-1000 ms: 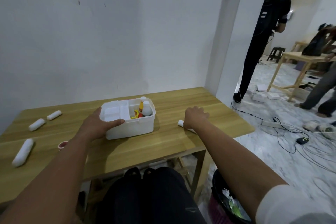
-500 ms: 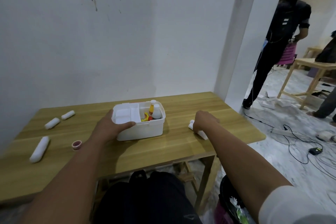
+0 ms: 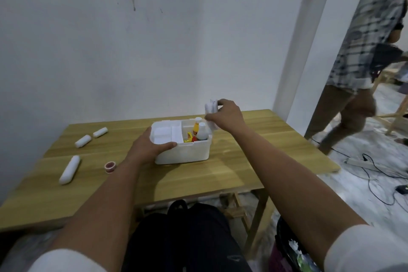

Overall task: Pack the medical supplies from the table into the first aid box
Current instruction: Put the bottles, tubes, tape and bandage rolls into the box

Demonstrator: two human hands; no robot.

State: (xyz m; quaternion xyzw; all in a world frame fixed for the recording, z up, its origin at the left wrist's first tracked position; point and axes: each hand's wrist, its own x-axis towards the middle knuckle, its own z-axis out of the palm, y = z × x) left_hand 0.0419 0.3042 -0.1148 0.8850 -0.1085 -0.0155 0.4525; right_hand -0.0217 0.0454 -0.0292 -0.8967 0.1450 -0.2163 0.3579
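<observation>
The white first aid box (image 3: 187,152) stands open in the middle of the wooden table (image 3: 242,161). Its right compartment holds a yellow bottle (image 3: 196,127), a white bottle (image 3: 202,132) and small red and yellow items. My left hand (image 3: 150,146) grips the box's near left rim. My right hand (image 3: 227,115) holds a white bandage roll (image 3: 210,107) upright above the box's right far corner. Three more white rolls lie on the table at the left: a long one (image 3: 69,169) and two shorter ones (image 3: 83,141) (image 3: 100,132). A small red-rimmed tape roll (image 3: 110,166) lies near my left wrist.
A white wall rises right behind the table. To the right a person in a checked shirt (image 3: 371,35) walks past on the floor, where cables (image 3: 375,168) and a power strip lie. A dark bin (image 3: 291,249) stands beside my right knee.
My right hand has lifted the white roll off the table at the right and carried it left and up over the box. The left hand stays on the box rim. Another person has walked in.
</observation>
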